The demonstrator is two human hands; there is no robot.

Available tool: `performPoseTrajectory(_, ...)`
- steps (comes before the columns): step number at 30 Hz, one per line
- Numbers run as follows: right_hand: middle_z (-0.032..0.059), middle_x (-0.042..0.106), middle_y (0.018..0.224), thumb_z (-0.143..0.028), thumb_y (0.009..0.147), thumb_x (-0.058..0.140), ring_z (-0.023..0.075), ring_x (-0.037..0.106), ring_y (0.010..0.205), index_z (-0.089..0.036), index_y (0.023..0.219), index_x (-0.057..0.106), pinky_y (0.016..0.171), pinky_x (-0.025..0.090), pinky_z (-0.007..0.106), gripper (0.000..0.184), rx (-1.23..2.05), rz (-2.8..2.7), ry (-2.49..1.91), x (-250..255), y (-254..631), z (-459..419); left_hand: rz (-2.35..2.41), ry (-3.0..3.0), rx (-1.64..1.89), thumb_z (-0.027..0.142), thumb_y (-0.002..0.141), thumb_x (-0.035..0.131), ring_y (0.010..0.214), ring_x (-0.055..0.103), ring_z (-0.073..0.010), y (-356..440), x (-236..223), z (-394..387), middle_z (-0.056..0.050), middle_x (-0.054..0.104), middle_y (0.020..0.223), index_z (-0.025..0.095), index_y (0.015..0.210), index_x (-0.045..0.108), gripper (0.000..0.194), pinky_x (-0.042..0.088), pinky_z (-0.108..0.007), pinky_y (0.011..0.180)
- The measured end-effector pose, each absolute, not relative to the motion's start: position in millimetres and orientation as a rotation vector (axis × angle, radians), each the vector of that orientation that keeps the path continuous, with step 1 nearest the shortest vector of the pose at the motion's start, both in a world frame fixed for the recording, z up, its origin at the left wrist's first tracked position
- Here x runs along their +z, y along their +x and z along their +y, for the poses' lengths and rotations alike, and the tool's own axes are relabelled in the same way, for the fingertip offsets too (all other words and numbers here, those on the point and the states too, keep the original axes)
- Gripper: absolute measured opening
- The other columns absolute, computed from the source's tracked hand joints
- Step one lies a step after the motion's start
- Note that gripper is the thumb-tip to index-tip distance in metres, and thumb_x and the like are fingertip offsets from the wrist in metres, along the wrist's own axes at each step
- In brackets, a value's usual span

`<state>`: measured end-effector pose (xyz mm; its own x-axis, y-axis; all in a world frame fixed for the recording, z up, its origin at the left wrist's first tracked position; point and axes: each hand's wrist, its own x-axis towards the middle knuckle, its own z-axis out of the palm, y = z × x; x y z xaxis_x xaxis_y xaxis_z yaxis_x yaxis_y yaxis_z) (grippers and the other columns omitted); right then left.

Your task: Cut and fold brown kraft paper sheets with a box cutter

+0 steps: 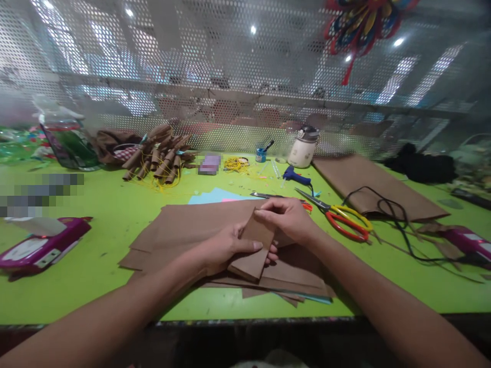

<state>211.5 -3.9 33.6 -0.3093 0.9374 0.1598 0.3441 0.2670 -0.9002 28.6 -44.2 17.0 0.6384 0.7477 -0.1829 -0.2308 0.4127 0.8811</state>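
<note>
Between my two hands is a folded strip of brown paper (251,258), tilted above a stack of brown paper sheets (184,225). My left hand (230,245) is closed around the strip, thumb on its front face and fingers behind it. With thumb and forefinger, my right hand (286,217) pinches the strip's upper end. Pale blue paper (218,196) shows beyond the stack's far edge. Just right of my right hand lie scissors (337,217) with red and yellow handles, and a second pair is partly hidden behind that hand.
A blue glue gun (297,176) with a black cord lies at the right, near a white flask (304,148). Rolled brown paper pieces (164,161) with yellow ties are heaped at the back left. Purple power strips (46,245) sit at both sides. A perforated metal screen (230,76) stands behind.
</note>
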Motion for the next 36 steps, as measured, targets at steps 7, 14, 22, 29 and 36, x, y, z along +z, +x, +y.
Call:
performPoseTrajectory(7,0.0012,0.07,0.075,-0.043,0.077,0.069,0.0154,0.06,0.068,-0.019,0.079,0.072,0.061,0.045,0.025,0.025,0.957,-1.75,-1.14,35,217,0,0.676,0.928,0.626,0.027,0.085,0.065,0.084,0.072,-0.0254,26,18,-45,-0.018,0.073,0.093,0.007,0.104,0.066,0.027,0.055,-0.037,0.081)
performPoseTrajectory(14,0.0009,0.065,0.069,-0.031,0.079,0.068,0.0131,0.055,0.064,-0.017,0.074,0.07,0.058,0.042,0.024,0.015,0.677,-1.764,-0.982,41,217,-4,0.646,0.921,0.602,0.028,0.084,0.068,0.087,0.071,-0.0248,26,12,-42,-0.015,0.071,0.094,0.01,0.108,0.062,0.03,0.054,-0.036,0.08)
performPoseTrajectory(22,0.0027,0.066,0.077,-0.034,0.081,0.067,0.0156,0.057,0.071,-0.017,0.081,0.068,0.065,0.044,0.028,0.017,0.697,-1.842,-0.997,41,218,-1,0.685,1.034,0.624,0.027,0.086,0.066,0.083,0.071,-0.024,26,11,-44,-0.019,0.072,0.094,0.006,0.102,0.06,0.028,0.056,-0.036,0.078)
performPoseTrajectory(29,0.0011,0.064,0.077,-0.048,0.082,0.065,0.013,0.054,0.069,-0.017,0.082,0.07,0.064,0.041,0.026,0.031,1.42,-1.887,-0.922,45,241,9,0.673,1.047,0.636,0.025,0.084,0.067,0.083,0.072,-0.0238,26,15,-46,-0.018,0.072,0.093,0.007,0.109,0.055,0.033,0.056,-0.037,0.079)
performPoseTrajectory(36,-0.0038,0.051,0.059,-0.044,0.075,0.073,0.0088,0.041,0.056,-0.016,0.06,0.058,0.056,0.03,0.025,0.035,1.417,-1.785,-1.017,38,236,8,0.637,1.103,0.621,0.026,0.084,0.066,0.081,0.071,-0.0234,25,19,-47,-0.019,0.071,0.093,0.005,0.102,0.059,0.029,0.055,-0.036,0.079)
